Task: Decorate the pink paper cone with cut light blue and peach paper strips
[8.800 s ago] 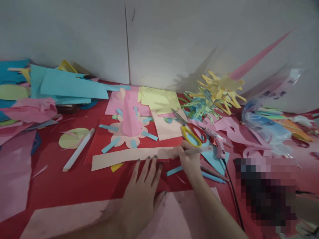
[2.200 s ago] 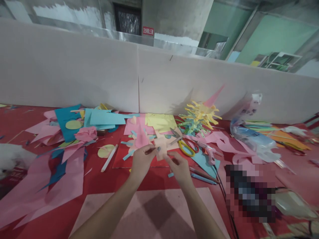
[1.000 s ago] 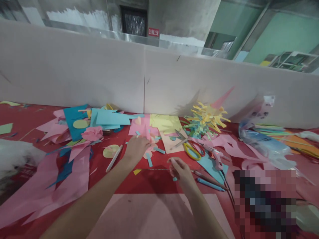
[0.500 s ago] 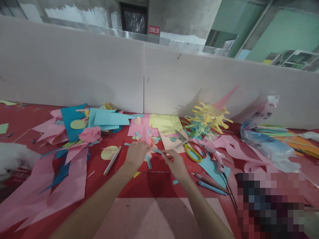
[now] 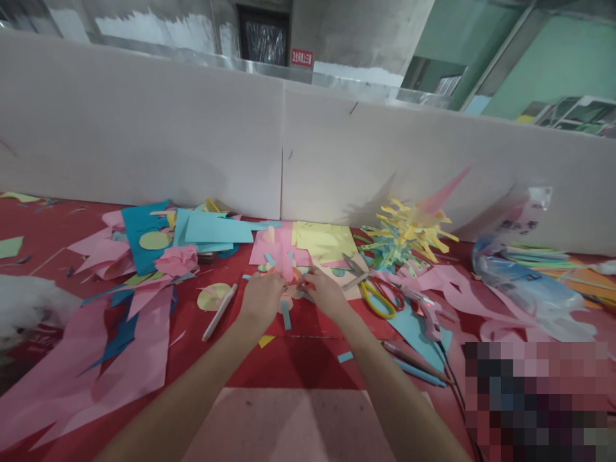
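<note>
A small paper flower (image 5: 287, 303) with peach petals and blue strips lies on the red table between my hands. My left hand (image 5: 262, 298) is closed at its left side, the fingertips pinching its edge. From the right, my right hand (image 5: 327, 292) bends its fingers in and pinches the flower's right side near a blue strip; the fingertips are partly hidden. One blue paper strip (image 5: 287, 316) sticks out toward me from the lowest petal. A pink paper piece (image 5: 287, 264) rises behind the fingers. Scissors with yellow and red handles (image 5: 378, 299) lie right of my right hand.
A pink glue gun (image 5: 430, 314) with a cord lies at right, beside pens (image 5: 418, 366). Behind stands a spiky yellow paper piece (image 5: 414, 224). A white pen (image 5: 219, 312) and pink paper scraps (image 5: 129, 359) are at left. A white board (image 5: 192, 141) closes off the back.
My right hand has moved slightly up and left, closer to my left hand, bringing the blue strip in against the flower. My left hand stays almost in place.
</note>
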`<state>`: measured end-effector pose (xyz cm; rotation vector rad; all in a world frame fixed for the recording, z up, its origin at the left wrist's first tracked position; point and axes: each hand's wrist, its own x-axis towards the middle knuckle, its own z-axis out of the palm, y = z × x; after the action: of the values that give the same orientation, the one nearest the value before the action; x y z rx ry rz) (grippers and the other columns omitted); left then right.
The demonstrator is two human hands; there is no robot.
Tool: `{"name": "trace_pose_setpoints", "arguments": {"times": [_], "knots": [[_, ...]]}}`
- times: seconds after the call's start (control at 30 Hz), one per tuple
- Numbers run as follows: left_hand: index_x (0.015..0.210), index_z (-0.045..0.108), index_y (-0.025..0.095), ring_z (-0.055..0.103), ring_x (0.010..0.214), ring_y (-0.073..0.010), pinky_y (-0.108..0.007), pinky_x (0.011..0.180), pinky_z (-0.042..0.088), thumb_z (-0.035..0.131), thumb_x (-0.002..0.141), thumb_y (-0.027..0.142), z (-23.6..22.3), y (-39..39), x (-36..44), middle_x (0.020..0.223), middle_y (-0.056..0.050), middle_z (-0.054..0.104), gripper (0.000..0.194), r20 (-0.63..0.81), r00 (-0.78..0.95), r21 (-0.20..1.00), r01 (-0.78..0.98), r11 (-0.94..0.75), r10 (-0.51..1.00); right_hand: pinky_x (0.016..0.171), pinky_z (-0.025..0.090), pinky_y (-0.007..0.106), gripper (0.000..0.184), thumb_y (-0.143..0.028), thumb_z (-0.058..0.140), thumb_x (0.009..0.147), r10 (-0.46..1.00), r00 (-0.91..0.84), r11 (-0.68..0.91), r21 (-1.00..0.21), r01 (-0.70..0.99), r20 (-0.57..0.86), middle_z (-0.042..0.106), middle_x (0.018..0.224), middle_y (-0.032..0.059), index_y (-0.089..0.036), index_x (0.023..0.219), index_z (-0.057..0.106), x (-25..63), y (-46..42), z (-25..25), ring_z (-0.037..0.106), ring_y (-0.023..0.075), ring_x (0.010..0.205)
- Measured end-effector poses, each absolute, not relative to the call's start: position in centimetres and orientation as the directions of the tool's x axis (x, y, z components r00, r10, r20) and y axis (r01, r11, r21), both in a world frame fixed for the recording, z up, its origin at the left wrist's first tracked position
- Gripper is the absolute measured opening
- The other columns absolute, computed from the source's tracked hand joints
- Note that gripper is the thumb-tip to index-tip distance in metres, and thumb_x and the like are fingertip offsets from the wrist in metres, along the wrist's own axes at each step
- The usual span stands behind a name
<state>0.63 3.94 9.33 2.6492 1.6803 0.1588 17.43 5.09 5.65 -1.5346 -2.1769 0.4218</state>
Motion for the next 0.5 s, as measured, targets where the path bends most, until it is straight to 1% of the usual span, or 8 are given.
{"name": "trace_pose_setpoints", "arguments": {"times": [0.1, 0.23, 0.3, 0.4, 0.5], "knots": [[0.071, 0.064, 0.016, 0.060, 0.071, -0.0194, -0.032, 0.071, 0.034, 0.043, 0.079, 0.011, 9.3, 4.0, 0.7, 0.076, -0.007, 0.067, 0.023, 0.084, 0.418, 0.053, 0.905, -0.423, 0.905, 0.065, 0.035, 0.020, 0.012, -0.018, 0.054, 0.080, 0.940, -0.295, 0.342, -0.491, 0.801, 0.172, 0.051, 0.089, 0.0000, -0.023, 0.085, 0.064, 17.5, 5.1, 5.6, 0.053, 0.0096, 0.078], [0.069, 0.064, 0.017, 0.061, 0.070, -0.0192, -0.033, 0.073, 0.035, 0.043, 0.081, 0.014, 9.2, 4.2, 0.8, 0.076, -0.007, 0.067, 0.024, 0.085, 0.414, 0.064, 0.905, -0.420, 0.906, 0.067, 0.037, 0.021, 0.016, -0.023, 0.059, 0.078, 0.927, -0.310, 0.374, -0.505, 0.778, 0.209, 0.052, 0.092, 0.0008, -0.024, 0.093, 0.063, 17.6, 5.1, 5.8, 0.054, 0.0107, 0.080], [0.068, 0.064, 0.017, 0.061, 0.069, -0.0196, -0.033, 0.072, 0.035, 0.044, 0.081, 0.015, 9.2, 4.2, 0.8, 0.075, -0.007, 0.067, 0.024, 0.083, 0.409, 0.067, 0.908, -0.414, 0.909, 0.066, 0.038, 0.021, 0.014, -0.024, 0.061, 0.076, 0.922, -0.313, 0.387, -0.499, 0.775, 0.228, 0.053, 0.090, 0.0006, -0.024, 0.089, 0.065, 17.6, 5.1, 5.9, 0.054, 0.0108, 0.078], [0.065, 0.062, 0.017, 0.060, 0.066, -0.0198, -0.032, 0.069, 0.035, 0.045, 0.080, 0.015, 9.1, 4.2, 0.7, 0.072, -0.007, 0.066, 0.023, 0.077, 0.399, 0.066, 0.913, -0.404, 0.914, 0.065, 0.039, 0.020, 0.008, -0.020, 0.061, 0.075, 0.917, -0.320, 0.397, -0.488, 0.777, 0.237, 0.054, 0.086, -0.0002, -0.023, 0.080, 0.066, 17.3, 5.3, 6.0, 0.055, 0.0102, 0.076], [0.064, 0.062, 0.016, 0.059, 0.065, -0.0195, -0.032, 0.068, 0.035, 0.045, 0.079, 0.015, 9.0, 4.2, 0.7, 0.070, -0.008, 0.066, 0.023, 0.077, 0.388, 0.064, 0.917, -0.393, 0.918, 0.065, 0.040, 0.019, 0.010, -0.018, 0.060, 0.076, 0.913, -0.319, 0.405, -0.482, 0.777, 0.253, 0.055, 0.086, -0.0010, -0.024, 0.076, 0.067, 16.5, 5.3, 6.2, 0.055, 0.0098, 0.078]]}}
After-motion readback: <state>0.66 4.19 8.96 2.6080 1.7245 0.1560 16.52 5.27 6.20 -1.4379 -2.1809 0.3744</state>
